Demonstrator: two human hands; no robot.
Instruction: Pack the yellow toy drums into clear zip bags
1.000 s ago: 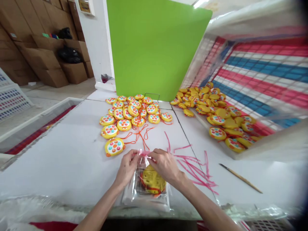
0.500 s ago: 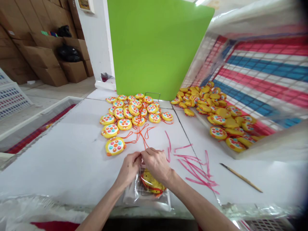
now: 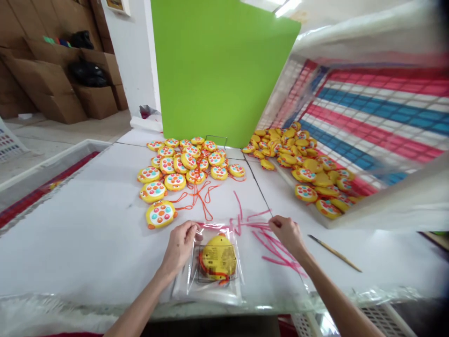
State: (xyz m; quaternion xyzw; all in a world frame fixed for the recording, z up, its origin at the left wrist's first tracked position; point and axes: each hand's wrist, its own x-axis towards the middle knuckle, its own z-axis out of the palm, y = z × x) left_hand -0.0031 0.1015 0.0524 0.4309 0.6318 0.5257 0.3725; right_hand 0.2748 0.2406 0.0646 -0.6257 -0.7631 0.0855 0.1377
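Observation:
A clear plastic bag (image 3: 191, 281) lies flat near the table's front edge. Inside it is a yellow toy (image 3: 219, 255), dark-printed back facing up, with an orange cord curled beside it. My left hand (image 3: 182, 243) is closed, pinching the bag's upper left corner between thumb and finger. To the right of the bag, my right hand (image 3: 286, 231) is closed in a pinch. A thin pink strip (image 3: 213, 226) runs along the bag's top edge towards its fingertips; its far end blends with loose pink strips (image 3: 277, 245) on the table.
Yellow toys with coloured dots (image 3: 175, 181) and orange cords are piled beyond the bag. More toys (image 3: 312, 166) fill a lined bin at right. A thin pointed stick (image 3: 335, 252) lies right of my hand. A green panel (image 3: 224, 70) stands behind.
My hands were together at the bag's top edge. My right hand has moved away to the right, and the toy in the bag is now uncovered. The left hand stays at the corner.

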